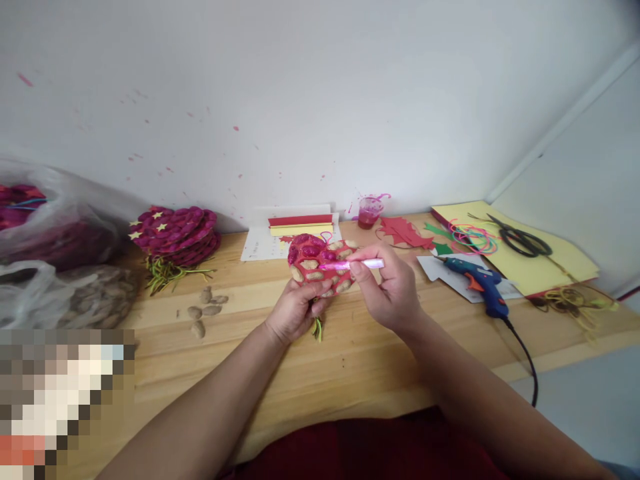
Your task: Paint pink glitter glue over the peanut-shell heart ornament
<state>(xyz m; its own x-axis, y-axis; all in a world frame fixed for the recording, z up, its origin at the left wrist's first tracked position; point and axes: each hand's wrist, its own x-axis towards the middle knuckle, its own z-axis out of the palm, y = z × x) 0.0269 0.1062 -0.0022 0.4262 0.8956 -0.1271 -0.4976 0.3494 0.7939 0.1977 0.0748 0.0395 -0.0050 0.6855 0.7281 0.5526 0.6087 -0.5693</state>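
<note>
One wooden surface (pixel 175 353) carries all that we log. Left: a clear bag (pixel 75 243) with magenta pieces and, nearer us, a peanut bag (pixel 100 293); we read the side placing as a way to leave the middle free for handling. Right: yellow sheets (pixel 565 260), with scissors (pixel 525 241) lying on them.

Beside the left bags sits a stack (pixel 180 230) of magenta peanut discs, stems hanging toward us, perhaps piled to save room. A glue gun (pixel 480 280) lies on white paper, which probably guards the wood from drips.

Hands: the left hand (pixel 295 310) grips a red disc (pixel 313 263) by its lower edge, thumb on the face; we judge this keeps fingers off the wet-looking magenta at upper left. The disc is held above the middle of the surface, face toward us, its lower shells tan.

The right hand (pixel 387 287) pinches a brush (pixel 367 265) near its tip end, likely for fine control; the tip is at the disc's face. Beyond stands a paint cup (pixel 369 213), apparently within brush reach.

Smallest: loose peanuts (pixel 211 310), near the peanut bag.
</note>
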